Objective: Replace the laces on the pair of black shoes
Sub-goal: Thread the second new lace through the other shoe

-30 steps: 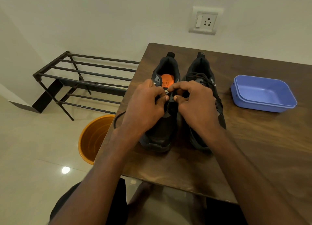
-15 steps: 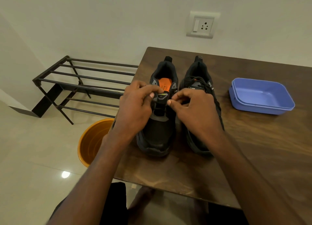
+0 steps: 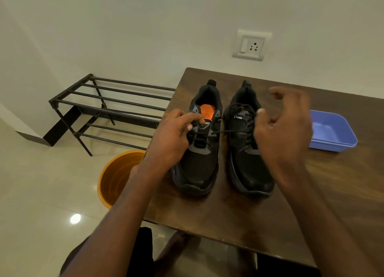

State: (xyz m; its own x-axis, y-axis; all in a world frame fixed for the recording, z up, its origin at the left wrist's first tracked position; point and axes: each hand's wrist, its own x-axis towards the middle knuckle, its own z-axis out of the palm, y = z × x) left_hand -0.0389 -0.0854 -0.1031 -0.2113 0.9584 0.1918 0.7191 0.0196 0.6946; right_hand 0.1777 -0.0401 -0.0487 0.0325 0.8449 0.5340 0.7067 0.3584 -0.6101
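Lace work on the left-hand black mesh sneaker with the orange insole (image 3: 199,152), centre of frame, standing on the dark brown wooden table (image 3: 228,214) beside its partner, the second black sneaker with the white logo on its tongue (image 3: 247,152), just to its right and fully laced. Thin black lace (image 3: 226,132) runs taut from the upper eyelets of the left-hand shoe rightward across the gap towards the right hand (image 3: 284,131). Left hand (image 3: 172,139) sits at the eyelets, thumb and forefinger curled and pinching the lace or eyelet edge there. Right hand is motion-blurred over the right shoe, fingers loosely spread; cannot tell whether it holds the lace end.

Judged step: drawing the lace through an upper eyelet of the left-hand shoe. To do it well: keep the left pinch firm on the eyelet so the shoe does not slide on the table, pull level and steady, stop before both ends come uneven, and keep the strand clear of the neighbour shoe's bow to avoid a snag.

Blue rectangular plastic tub (image 3: 332,133) at right edge of frame, orange round bucket (image 3: 118,177) on the floor lower left, black metal shoe rack (image 3: 108,108) left of the table.
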